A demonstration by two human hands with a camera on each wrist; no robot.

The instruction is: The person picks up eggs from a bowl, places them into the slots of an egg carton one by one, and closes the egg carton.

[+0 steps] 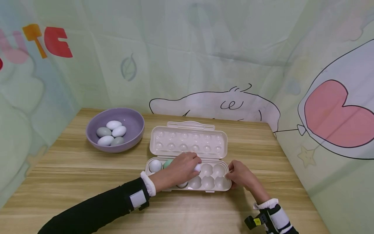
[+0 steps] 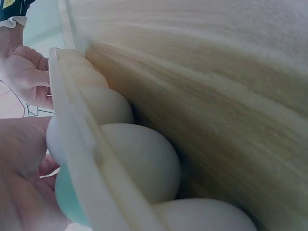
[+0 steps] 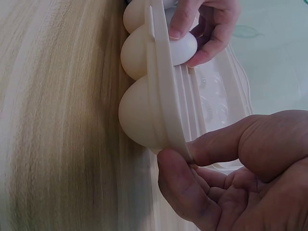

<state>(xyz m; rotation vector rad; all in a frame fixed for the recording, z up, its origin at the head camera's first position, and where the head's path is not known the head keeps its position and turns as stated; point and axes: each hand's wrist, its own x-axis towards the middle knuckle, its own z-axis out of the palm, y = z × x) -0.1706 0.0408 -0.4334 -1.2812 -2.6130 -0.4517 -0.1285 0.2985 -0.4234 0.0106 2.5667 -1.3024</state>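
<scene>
A cream plastic egg box (image 1: 208,182) lies on the table with its lid (image 1: 188,141) folded back toward the wall. My left hand (image 1: 182,167) reaches over the tray and pinches a white egg (image 3: 184,50) between thumb and fingers, low in the back row. My right hand (image 1: 242,175) grips the tray's right end, thumb and fingers on either side of the rim. A white egg (image 1: 155,165) fills the back left cup, with a green egg (image 1: 168,163) beside it. Another egg (image 1: 182,185) shows in the front row under my left wrist; my hand hides the cups around it.
A purple bowl (image 1: 137,130) with several white and grey eggs stands at the back left of the wooden table (image 1: 117,201). Printed cloth walls (image 1: 187,65) rise behind the table and at both sides.
</scene>
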